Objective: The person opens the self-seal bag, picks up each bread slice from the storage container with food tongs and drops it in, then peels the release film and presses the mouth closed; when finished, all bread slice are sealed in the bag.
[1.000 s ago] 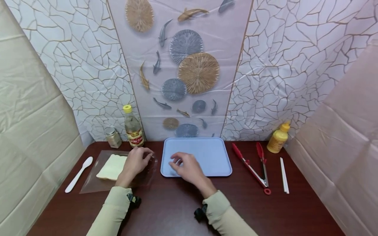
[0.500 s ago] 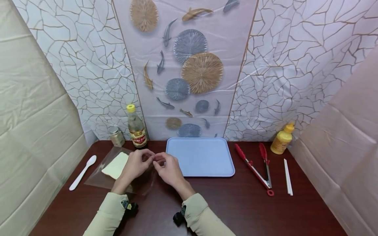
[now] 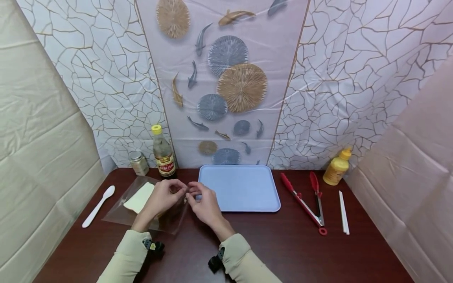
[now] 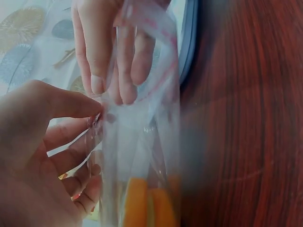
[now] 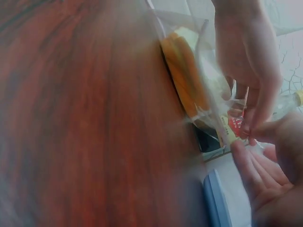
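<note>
A clear plastic bag (image 3: 118,215) lies on the left half of the table with sliced bread (image 3: 139,197) inside it; the brown crust (image 5: 184,71) shows through the film in the right wrist view. My left hand (image 3: 162,199) pinches the bag's edge at its right end, thumb against the fingers. My right hand (image 3: 206,205) meets it there, its fingertips on either side of the film. In the left wrist view the right hand's fingers (image 4: 127,87) show through the clear plastic. The left forearm and hand cover part of the bread in the head view.
A light-blue tray (image 3: 240,188) lies just right of the hands. Behind the bag stand a spice jar (image 3: 139,164) and a yellow-capped sauce bottle (image 3: 165,157). A white spoon (image 3: 97,208) lies far left; red-handled tongs (image 3: 304,208), white chopsticks (image 3: 343,213) and a yellow squeeze bottle (image 3: 337,169) are right.
My right hand has moved left from over the tray to the bag's edge, beside my left hand. In the last half second the fingertips have drawn slightly apart.
</note>
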Available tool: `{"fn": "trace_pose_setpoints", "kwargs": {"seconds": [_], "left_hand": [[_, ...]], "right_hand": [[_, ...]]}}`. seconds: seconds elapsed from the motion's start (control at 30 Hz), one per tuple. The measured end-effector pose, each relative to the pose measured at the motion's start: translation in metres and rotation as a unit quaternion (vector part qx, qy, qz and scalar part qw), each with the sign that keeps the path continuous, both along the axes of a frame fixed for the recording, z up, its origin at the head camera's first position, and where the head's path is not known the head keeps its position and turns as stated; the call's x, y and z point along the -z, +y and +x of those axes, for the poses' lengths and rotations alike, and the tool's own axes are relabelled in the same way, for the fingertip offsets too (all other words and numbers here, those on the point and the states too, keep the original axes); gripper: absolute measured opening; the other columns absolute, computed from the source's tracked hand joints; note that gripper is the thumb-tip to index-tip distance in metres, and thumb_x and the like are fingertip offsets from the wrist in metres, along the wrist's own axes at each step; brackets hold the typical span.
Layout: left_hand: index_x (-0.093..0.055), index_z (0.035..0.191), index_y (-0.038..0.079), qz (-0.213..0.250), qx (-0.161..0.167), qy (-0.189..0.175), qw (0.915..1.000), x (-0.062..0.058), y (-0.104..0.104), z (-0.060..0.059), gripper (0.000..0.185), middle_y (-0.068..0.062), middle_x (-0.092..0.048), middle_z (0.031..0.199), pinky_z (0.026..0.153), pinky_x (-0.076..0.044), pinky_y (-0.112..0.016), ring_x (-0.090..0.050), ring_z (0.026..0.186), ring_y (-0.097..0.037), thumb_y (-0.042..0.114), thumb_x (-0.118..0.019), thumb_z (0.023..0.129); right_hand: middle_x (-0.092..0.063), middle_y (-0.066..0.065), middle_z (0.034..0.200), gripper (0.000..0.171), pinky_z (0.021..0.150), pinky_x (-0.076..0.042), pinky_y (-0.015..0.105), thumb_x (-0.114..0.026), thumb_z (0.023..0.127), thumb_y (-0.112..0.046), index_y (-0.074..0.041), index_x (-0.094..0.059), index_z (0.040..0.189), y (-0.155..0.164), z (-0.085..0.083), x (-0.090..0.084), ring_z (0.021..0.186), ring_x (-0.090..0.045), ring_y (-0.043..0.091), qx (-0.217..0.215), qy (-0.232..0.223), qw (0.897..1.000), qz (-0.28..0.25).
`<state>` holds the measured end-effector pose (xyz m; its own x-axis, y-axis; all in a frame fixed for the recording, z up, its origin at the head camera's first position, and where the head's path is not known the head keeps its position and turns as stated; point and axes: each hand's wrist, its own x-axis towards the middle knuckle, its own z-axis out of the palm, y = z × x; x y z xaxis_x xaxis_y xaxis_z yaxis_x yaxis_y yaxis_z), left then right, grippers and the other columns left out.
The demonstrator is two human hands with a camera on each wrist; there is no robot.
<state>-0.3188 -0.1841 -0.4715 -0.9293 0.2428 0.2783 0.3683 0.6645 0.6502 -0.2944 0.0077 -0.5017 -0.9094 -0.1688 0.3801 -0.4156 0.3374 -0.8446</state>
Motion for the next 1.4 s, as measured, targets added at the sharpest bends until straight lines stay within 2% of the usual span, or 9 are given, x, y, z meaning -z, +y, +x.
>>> {"fn": "trace_pose_setpoints", "kwargs": {"seconds": [0.17,0.27,0.47,0.6,0.77,0.9,1.07,1.2,1.4], "left_hand": [[-0.084,0.100,0.024,0.012,0.008,-0.011,0.9998,-0.003,0.002,0.001,0.008,0.005,-0.082,0.096,0.070,-0.058,-0.028,-0.073,0.081,-0.009,0.027,-0.077,0.103],[-0.084,0.100,0.023,0.014,0.006,-0.016,0.9998,-0.004,0.002,0.002,0.007,0.005,-0.083,0.095,0.071,-0.059,-0.028,-0.074,0.082,-0.009,0.026,-0.078,0.102],[-0.082,0.099,0.016,0.030,-0.005,-0.035,0.9989,-0.005,0.002,0.002,0.007,-0.001,-0.083,0.092,0.066,-0.059,-0.026,-0.076,0.079,-0.010,0.023,-0.082,0.098],[-0.082,0.099,0.014,0.029,0.008,-0.035,0.9990,-0.006,0.001,0.001,0.009,-0.001,-0.083,0.092,0.065,-0.059,-0.026,-0.075,0.077,-0.010,0.023,-0.082,0.099],[-0.084,0.100,0.018,0.009,0.035,-0.019,0.9992,-0.009,0.002,0.002,0.004,0.003,-0.082,0.094,0.069,-0.058,-0.026,-0.072,0.079,-0.009,0.018,-0.079,0.100],[-0.084,0.100,0.018,-0.005,0.048,-0.019,0.9987,-0.012,0.004,0.005,0.006,0.005,-0.082,0.091,0.072,-0.057,-0.027,-0.071,0.079,-0.009,0.017,-0.078,0.100],[-0.084,0.099,0.020,-0.018,0.056,-0.029,0.9979,-0.013,0.007,0.006,0.005,0.007,-0.082,0.089,0.071,-0.056,-0.026,-0.072,0.079,-0.007,0.018,-0.079,0.100],[-0.082,0.099,0.020,-0.026,0.057,-0.032,0.9975,-0.011,0.008,0.006,0.004,0.008,-0.081,0.089,0.072,-0.055,-0.026,-0.071,0.080,-0.006,0.017,-0.079,0.100],[-0.076,0.098,0.017,-0.027,0.049,-0.003,0.9984,-0.009,0.008,0.005,0.005,0.005,-0.077,0.086,0.068,-0.055,-0.026,-0.068,0.075,-0.008,0.013,-0.076,0.101]], "right_hand": [[-0.079,0.013,0.113,0.018,0.082,-0.065,0.028,-0.072,0.104,-0.010,-0.003,-0.070,0.120,0.001,0.000,-0.002,0.103,-0.080,0.024,0.026,0.023,0.999,-0.020],[-0.080,0.012,0.114,0.019,0.083,-0.066,0.031,-0.071,0.104,-0.010,-0.004,-0.074,0.122,0.002,-0.001,-0.002,0.103,-0.080,0.027,0.021,0.026,0.999,-0.017],[-0.081,0.009,0.118,0.024,0.083,-0.064,0.024,-0.070,0.105,-0.012,-0.006,-0.077,0.128,0.002,-0.002,0.000,0.103,-0.079,0.022,0.018,0.016,1.000,0.003],[-0.082,0.007,0.118,0.021,0.082,-0.063,0.023,-0.071,0.106,-0.015,-0.009,-0.079,0.124,0.002,-0.002,0.000,0.101,-0.080,0.018,0.026,0.024,0.999,0.021],[-0.084,0.004,0.107,0.017,0.077,-0.065,0.027,-0.074,0.105,-0.021,-0.011,-0.082,0.115,0.004,-0.003,0.001,0.091,-0.080,0.016,0.044,0.049,0.996,0.052],[-0.084,-0.001,0.098,0.015,0.071,-0.061,0.021,-0.075,0.104,-0.026,-0.016,-0.084,0.110,0.005,-0.003,0.000,0.081,-0.079,0.009,0.070,0.060,0.991,0.094],[-0.083,-0.009,0.089,0.012,0.066,-0.054,0.017,-0.075,0.100,-0.024,-0.021,-0.086,0.099,0.009,-0.002,-0.002,0.071,-0.072,-0.001,0.101,0.072,0.982,0.139],[-0.081,-0.011,0.083,0.011,0.064,-0.052,0.016,-0.075,0.096,-0.022,-0.022,-0.085,0.094,0.010,-0.001,-0.003,0.067,-0.069,-0.002,0.104,0.071,0.982,0.141],[-0.082,-0.011,0.084,0.012,0.063,-0.052,0.016,-0.076,0.095,-0.022,-0.025,-0.087,0.093,0.012,-0.002,-0.003,0.065,-0.072,0.001,0.113,0.068,0.983,0.127]]}}
